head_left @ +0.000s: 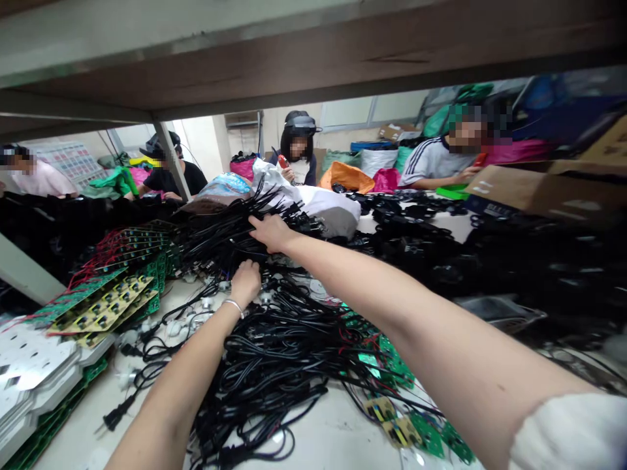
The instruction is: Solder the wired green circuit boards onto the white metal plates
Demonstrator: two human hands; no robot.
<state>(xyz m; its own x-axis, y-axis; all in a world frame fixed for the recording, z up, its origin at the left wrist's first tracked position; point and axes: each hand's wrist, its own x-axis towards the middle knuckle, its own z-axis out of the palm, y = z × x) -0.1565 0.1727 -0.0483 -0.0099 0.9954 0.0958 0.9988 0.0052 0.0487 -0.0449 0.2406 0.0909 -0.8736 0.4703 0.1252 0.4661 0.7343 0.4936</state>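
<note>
Evidently, both hands are at work among black cords near the centre of the frame. The right hand (272,233) reaches onto a heap of straight black cords (215,228), its fingers partly bent and slightly spread; whether they grip any strands there is no telling. Just below and to its left, the left hand (246,282), with a bracelet (236,305) at the wrist, has its fingers curled down at the heap's lower edge, their tips hidden, so its hold is equally unclear.

Looped black cords (274,349) spread toward the bottom centre over the pale desk (337,424), and a plug (115,414) lies at lower left. Because the strands cross so thickly, handling them well probably calls for a few at a time, one hand steadying the heap while the other frees them lengthwise, gently, clear of the circuit boards (105,305) at left.
</note>
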